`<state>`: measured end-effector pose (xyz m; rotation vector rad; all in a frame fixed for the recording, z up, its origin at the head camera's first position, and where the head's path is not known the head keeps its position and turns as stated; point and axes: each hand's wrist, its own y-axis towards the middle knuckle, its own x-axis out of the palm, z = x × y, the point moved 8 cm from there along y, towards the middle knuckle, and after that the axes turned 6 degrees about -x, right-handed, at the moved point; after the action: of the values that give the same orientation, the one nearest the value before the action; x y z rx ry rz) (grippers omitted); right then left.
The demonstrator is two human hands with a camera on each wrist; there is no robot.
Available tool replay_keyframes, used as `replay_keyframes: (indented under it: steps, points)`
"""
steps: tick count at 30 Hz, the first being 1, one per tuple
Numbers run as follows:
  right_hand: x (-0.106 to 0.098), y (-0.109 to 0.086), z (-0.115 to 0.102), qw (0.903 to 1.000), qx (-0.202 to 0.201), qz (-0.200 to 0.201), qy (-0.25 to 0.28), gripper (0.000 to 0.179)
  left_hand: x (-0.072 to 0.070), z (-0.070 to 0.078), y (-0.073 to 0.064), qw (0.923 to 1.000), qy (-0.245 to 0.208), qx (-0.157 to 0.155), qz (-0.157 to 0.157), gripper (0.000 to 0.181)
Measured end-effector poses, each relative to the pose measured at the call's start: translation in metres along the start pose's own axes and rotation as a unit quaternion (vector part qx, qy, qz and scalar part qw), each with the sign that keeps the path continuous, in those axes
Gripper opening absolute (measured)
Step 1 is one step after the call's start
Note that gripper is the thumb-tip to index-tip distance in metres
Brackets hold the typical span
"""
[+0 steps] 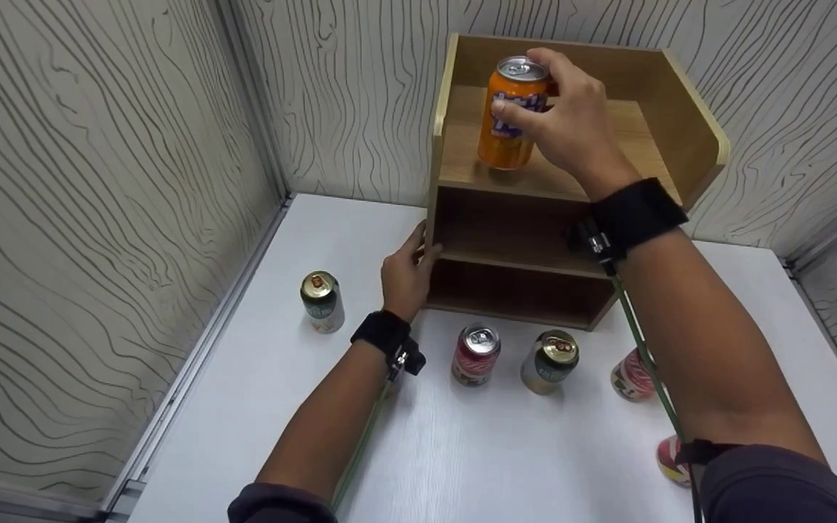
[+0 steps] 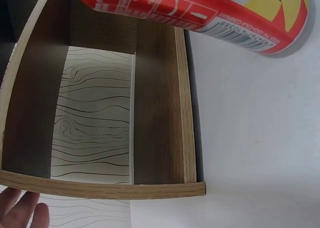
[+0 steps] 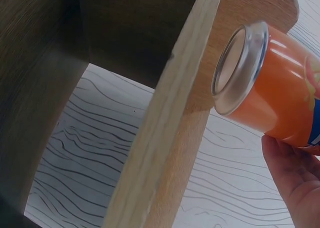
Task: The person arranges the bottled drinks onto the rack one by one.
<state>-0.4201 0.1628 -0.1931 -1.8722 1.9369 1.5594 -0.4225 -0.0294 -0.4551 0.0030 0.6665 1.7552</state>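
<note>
While the right hand [image 1: 571, 120] grips a purple-lettered orange can [image 1: 510, 144], the left hand [image 1: 405, 280] rests straight-fingered against the shelf unit [image 1: 509, 263].

one orange can [image 1: 497, 149], two green cans [image 1: 325, 312] [image 1: 543, 370], at least three red cans [image 1: 476, 356] [image 1: 634, 376] [image 1: 669, 465] (two half hidden by an arm [image 1: 709, 341], ugh). also one shelf [image 1: 691, 131], two hands [image 1: 405, 280] [image 1: 578, 116], two wristbands [image 1: 378, 330] [image 1: 640, 214], one table [image 1: 462, 450]

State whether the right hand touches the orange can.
Touching: the head view shows the right hand gripping the orange can, its thumb pressed against the can's side.
</note>
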Motion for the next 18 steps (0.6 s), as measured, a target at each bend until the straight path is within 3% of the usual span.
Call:
replay_keyframes:
  steps: [9,18]
  points:
    - [0.011,0.003,0.001,0.9995,0.024,-0.002,0.017,0.072,0.001,-0.001,0.000,1.0000,-0.007,0.001,0.002,0.051]
    - [0.020,0.007,0.004,0.9979,0.053,0.021,0.029,0.075,0.000,0.000,0.000,1.0000,-0.009,-0.002,0.003,0.049]
